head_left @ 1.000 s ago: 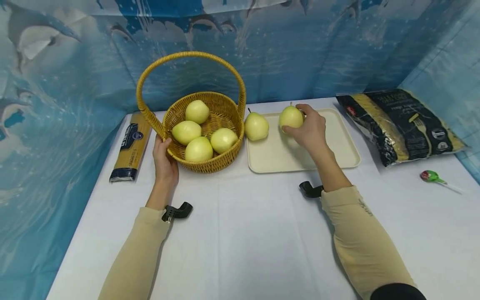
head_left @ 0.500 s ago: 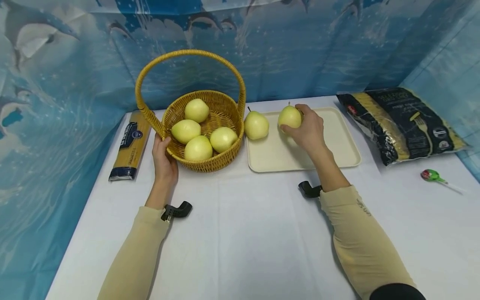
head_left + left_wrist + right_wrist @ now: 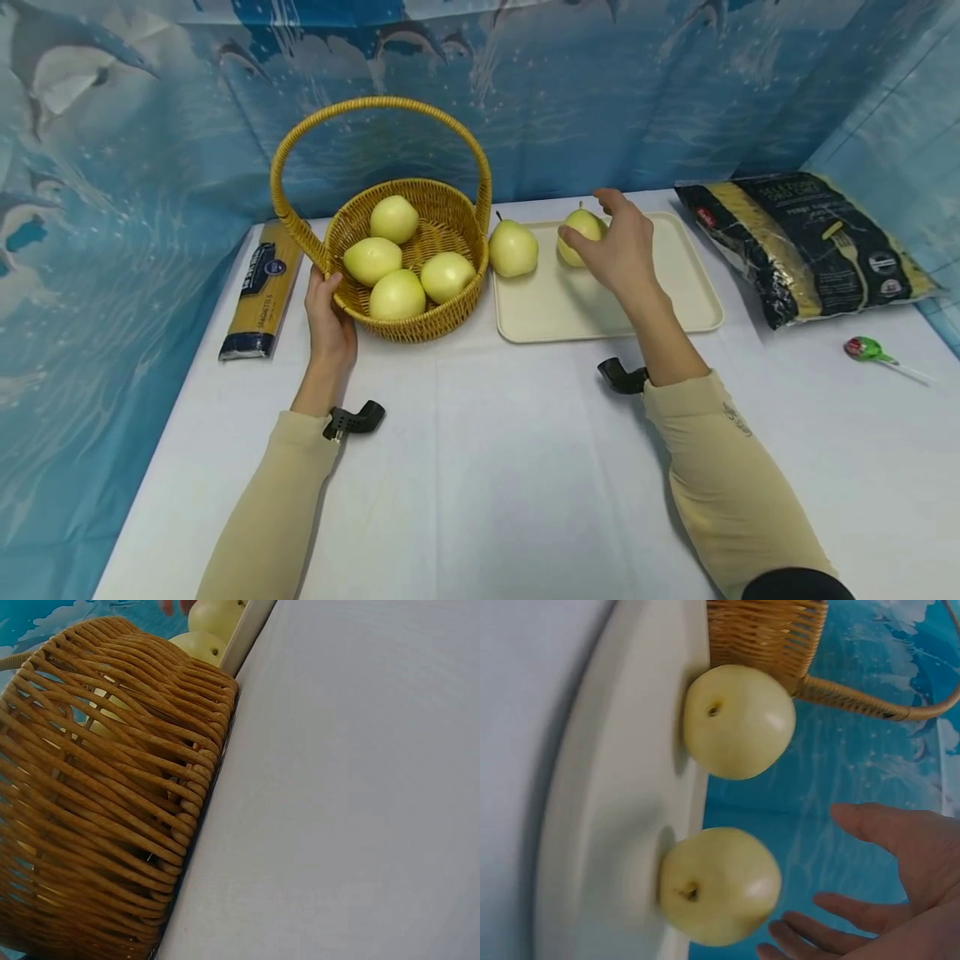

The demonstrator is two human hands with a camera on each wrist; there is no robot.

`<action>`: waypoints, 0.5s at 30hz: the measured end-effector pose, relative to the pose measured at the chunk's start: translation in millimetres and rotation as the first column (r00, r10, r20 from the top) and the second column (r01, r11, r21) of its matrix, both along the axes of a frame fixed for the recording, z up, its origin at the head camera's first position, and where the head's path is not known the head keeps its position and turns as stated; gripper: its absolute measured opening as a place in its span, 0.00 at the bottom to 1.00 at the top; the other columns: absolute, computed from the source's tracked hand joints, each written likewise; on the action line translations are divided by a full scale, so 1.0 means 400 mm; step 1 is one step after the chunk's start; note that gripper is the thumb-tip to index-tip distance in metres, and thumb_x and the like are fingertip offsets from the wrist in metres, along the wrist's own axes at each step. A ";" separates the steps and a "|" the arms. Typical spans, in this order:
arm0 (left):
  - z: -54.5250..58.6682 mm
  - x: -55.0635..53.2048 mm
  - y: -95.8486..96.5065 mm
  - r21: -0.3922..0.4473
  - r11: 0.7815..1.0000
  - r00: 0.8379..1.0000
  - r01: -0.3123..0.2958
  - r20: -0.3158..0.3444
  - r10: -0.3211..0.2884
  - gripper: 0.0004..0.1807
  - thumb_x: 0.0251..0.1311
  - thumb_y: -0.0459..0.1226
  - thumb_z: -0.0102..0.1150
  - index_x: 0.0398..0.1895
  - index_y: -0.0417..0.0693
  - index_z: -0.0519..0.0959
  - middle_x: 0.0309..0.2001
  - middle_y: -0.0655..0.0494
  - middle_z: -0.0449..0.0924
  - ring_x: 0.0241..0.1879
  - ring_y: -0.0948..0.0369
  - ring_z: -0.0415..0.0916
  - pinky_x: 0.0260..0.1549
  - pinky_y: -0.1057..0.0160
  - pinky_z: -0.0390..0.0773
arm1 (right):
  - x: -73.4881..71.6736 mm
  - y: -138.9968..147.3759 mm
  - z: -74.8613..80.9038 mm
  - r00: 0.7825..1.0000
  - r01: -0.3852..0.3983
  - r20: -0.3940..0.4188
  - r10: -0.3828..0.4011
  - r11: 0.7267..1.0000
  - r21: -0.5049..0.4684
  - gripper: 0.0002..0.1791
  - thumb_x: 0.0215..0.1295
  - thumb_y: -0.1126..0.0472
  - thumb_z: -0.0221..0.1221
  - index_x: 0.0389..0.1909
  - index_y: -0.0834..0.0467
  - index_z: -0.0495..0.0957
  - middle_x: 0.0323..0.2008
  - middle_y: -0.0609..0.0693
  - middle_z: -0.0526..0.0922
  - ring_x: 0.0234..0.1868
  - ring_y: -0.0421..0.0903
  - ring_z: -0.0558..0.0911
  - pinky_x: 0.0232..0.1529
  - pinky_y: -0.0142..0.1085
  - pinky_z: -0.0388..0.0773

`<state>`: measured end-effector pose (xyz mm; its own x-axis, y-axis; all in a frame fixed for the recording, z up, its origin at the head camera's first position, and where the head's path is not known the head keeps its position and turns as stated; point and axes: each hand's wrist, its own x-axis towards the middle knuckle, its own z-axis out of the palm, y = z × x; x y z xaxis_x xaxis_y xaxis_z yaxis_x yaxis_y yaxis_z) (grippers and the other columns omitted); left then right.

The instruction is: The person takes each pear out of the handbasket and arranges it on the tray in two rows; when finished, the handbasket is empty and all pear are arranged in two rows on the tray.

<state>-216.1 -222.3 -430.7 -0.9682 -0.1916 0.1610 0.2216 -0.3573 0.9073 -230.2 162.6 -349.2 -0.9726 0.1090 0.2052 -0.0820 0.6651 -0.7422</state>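
R hand (image 3: 621, 250) spread wide by pear (image 3: 585, 222), which stands nr back edge of tray (image 3: 555, 315); 2nd pear (image 3: 513, 248) at its back-L corner. L hand (image 3: 330, 325) holds basket (image 3: 420, 332) w/ 4 pears (image 3: 397, 296), nr back edge of desk (image 3: 495, 458).
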 end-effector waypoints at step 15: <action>-0.004 -0.002 0.001 -0.007 1.000 1.000 -0.011 -0.005 0.011 0.36 0.72 0.37 0.43 0.83 0.55 0.57 0.80 0.47 0.59 0.78 0.61 0.61 0.78 0.64 0.59 | 0.074 -0.074 0.109 0.992 -0.124 -0.009 0.126 0.960 -0.251 0.39 0.69 0.47 0.69 0.77 0.52 0.69 0.75 0.50 0.73 0.74 0.46 0.73 0.75 0.43 0.70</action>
